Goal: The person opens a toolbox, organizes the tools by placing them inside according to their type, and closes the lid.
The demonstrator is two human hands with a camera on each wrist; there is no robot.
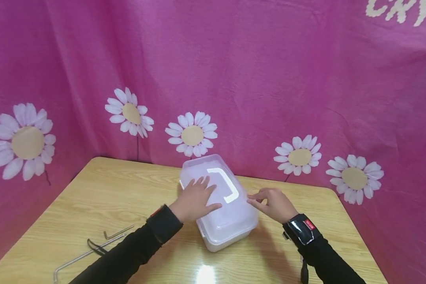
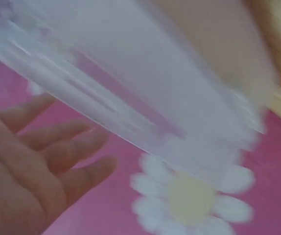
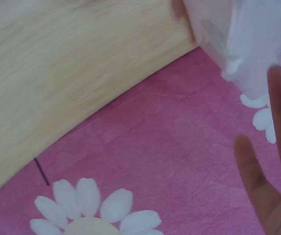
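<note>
So I had my left grip (image 1: 194, 202) spread over the plastic box (image 1: 230, 219), right grip (image 1: 275, 204) also apart, just by its right edge.

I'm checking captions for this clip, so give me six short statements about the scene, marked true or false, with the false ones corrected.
1. The left hand is over the translucent box, fingers spread. True.
2. Nothing lies on the table left of the box. False: bent metal rods lie there.
3. The right hand is at the box's right side. True.
4. The person's forearms are bare. False: black sleeves cover them.
5. A plain green wall stands behind. False: it is a pink backdrop with white flowers.
6. The table has a wood-grain top. True.
</note>
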